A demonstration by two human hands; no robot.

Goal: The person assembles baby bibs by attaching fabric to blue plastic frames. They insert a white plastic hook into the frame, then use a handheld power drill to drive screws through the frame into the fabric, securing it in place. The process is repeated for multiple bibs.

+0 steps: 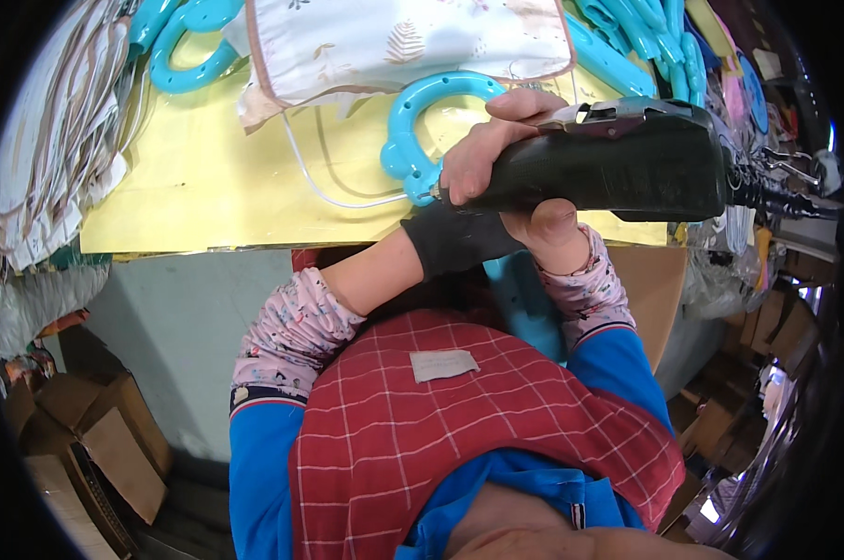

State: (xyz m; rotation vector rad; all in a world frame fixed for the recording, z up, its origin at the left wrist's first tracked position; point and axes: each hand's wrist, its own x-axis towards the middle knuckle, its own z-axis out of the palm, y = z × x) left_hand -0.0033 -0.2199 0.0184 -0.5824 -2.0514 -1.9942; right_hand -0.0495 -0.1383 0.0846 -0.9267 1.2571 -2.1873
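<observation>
A black power screwdriver (618, 168) lies almost level, its narrow tip pointing left at a turquoise plastic ring part (394, 121). My right hand (557, 229) is closed round the driver, the thumb on its near side. Under the driver's nose, my left hand (473, 163), in a black wrist cover (454, 241), is closed at the base of the ring; its grip is partly hidden. A long turquoise piece (524, 299) comes out below my hands. From the ring's base a white cord (328, 191) curves to a leaf-printed fabric panel (394, 47).
The worktop has a yellow cover (188, 196). A stack of fabric panels (58, 140) stands at the left, near another turquoise ring (165, 70). More turquoise parts (627, 47) lie far right. Cardboard boxes (123, 448) sit on the floor at the left.
</observation>
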